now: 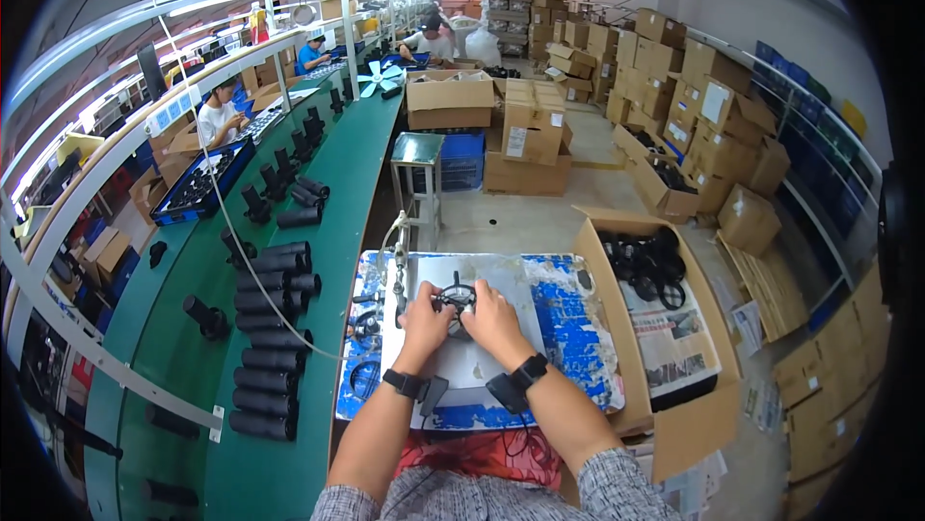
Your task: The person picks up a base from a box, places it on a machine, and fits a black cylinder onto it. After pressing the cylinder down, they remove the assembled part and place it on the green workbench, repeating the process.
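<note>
Both hands grip a black ring-shaped part with spokes (455,296), held over a silver metal plate (501,359). My left hand (426,319) pinches its left side, and my right hand (493,315) pinches its right side. Fingers partly hide the ring. Just left of my left hand stands a small metal fixture (399,269) with a hose. More black ring parts (366,326) lie on the worn blue-and-white tabletop (583,348) at its left edge. Dark straps with small boxes sit on both wrists.
To the left runs a green conveyor belt (339,222) bearing several black cylinders (265,403). On the right, an open cardboard box (605,328) holds black rings (647,261) and newspaper. Beyond the table are a metal stool (417,150) and stacked cartons (535,126). People work across the belt.
</note>
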### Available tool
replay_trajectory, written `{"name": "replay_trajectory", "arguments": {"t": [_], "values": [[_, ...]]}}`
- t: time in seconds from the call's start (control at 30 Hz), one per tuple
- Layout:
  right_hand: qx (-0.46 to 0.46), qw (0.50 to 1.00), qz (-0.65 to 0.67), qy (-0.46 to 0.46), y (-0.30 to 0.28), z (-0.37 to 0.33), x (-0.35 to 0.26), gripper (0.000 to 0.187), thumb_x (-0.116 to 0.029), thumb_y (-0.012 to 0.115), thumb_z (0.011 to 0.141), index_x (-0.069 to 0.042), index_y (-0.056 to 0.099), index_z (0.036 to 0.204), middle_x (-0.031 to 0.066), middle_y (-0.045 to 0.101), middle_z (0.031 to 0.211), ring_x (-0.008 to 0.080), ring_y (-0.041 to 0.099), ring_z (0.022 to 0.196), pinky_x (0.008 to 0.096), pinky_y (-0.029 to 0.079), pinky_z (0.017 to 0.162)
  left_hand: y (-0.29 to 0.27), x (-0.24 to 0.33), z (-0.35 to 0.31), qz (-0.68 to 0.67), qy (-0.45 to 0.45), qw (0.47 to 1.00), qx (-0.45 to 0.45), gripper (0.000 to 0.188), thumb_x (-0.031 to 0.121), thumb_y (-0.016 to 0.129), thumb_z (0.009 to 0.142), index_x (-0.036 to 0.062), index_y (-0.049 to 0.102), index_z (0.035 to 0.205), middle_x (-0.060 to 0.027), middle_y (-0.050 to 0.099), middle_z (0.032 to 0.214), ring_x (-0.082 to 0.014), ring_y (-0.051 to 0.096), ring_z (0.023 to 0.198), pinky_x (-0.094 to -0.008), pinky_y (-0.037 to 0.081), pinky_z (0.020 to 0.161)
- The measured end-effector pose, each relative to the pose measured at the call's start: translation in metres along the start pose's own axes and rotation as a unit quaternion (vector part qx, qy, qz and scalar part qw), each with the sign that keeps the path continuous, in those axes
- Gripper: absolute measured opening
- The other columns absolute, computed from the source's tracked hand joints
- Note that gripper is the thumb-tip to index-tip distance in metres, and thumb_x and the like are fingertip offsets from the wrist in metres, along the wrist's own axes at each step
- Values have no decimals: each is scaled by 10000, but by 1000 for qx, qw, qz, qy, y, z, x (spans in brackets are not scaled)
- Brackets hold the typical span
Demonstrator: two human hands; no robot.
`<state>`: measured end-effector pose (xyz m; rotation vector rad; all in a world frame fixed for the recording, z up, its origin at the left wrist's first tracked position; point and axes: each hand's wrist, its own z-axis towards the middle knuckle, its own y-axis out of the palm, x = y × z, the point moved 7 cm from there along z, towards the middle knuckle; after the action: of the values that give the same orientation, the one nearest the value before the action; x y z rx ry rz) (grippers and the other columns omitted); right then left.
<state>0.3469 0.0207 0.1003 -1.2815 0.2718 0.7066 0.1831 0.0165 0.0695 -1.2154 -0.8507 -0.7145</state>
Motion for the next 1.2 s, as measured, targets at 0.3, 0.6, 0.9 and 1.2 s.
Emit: {"name": "replay_trajectory", "arguments": {"t": [0.3,0.6,0.9,1.2], "values": [[-83,996,-22,11,0,9,21,641,-271,732,854,-38,585,1433,273,596,1325,466,680,1127,533,568,974,-3,15,-21,218,116,962,112,383,241,778,918,79,657,1243,-193,640,1203,-392,604,1150,-529,468,931],[-126,990,-51,-47,-12,6,6,977,-498,854,724,-17,543,1516,209,540,1379,417,635,1237,491,554,1021,-105,-21,-28,64,169,972,150,215,153,734,938,101,718,1146,-148,614,1207,-400,588,1136,-522,483,934],[-88,994,-55,-42,-7,-4,3,1003,-587,897,679,-66,574,1473,192,537,1309,412,583,1273,477,518,1068,-144,-110,55,398,84,913,42,456,184,872,802,158,701,1224,-121,599,1253,-370,579,1185,-527,464,969],[-71,996,-49,-37,-8,2,4,994,-594,898,671,-83,584,1464,189,548,1284,421,599,1248,487,517,1064,-133,-81,63,476,175,862,20,461,187,883,810,148,699,1231,-105,586,1332,-333,598,1209,-517,498,915]]}}
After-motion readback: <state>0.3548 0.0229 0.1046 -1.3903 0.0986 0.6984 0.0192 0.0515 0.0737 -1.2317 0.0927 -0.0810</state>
